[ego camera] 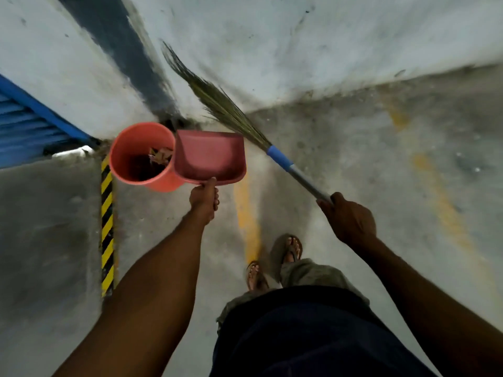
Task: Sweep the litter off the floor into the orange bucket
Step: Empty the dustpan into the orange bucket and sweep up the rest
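Left hand: fingers clamped on the handle of the dustpan; pan looks empty, its left edge overlapping the rim of the orange bucket, which lies forward-left of that hand; litter sits inside; right hand, farther off, fingers wrapped round the broom, bristles lifted toward the wall.

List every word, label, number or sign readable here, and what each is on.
None: no text can be read anywhere.
The orange bucket, dustpan and broom show no labels.
The black-and-yellow hazard stripe and yellow floor lines are plain markings, without letters or numbers.
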